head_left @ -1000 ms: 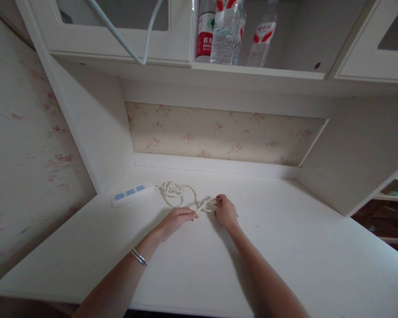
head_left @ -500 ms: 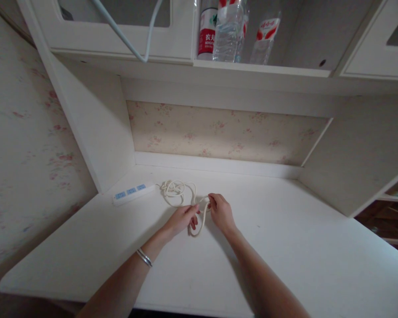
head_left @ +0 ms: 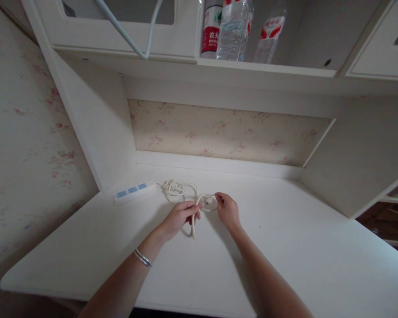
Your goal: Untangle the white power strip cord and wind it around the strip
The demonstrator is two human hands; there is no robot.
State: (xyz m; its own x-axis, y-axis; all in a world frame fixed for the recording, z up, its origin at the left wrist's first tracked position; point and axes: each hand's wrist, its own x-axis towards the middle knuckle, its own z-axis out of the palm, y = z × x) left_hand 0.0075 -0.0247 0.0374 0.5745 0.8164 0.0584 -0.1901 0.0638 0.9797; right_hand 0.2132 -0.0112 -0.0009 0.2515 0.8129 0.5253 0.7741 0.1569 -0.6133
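Where the white desk (head_left: 278,256) nears its left side panel (head_left: 96,128), the power strip (head_left: 135,193) lies at a slant, its white body slim, three blue socket faces along the top. From its right end runs the cord (head_left: 175,192), off-white and thin, resting on the desk in a loose, overlapping tangle. Just right of and below this, your left hand (head_left: 182,214), with silvery bangles (head_left: 143,257) at the wrist, has thumb and fingers closed on the cord; one bend hangs below them. Between your hands the cord forms an open loop, with a small pale piece inside, too small to identify. At the loop's right side, your right hand (head_left: 228,211) pinches the cord, fingertips drawn together. Above, clear bottles (head_left: 231,37) with red-and-white labels stand on a shelf (head_left: 268,69).
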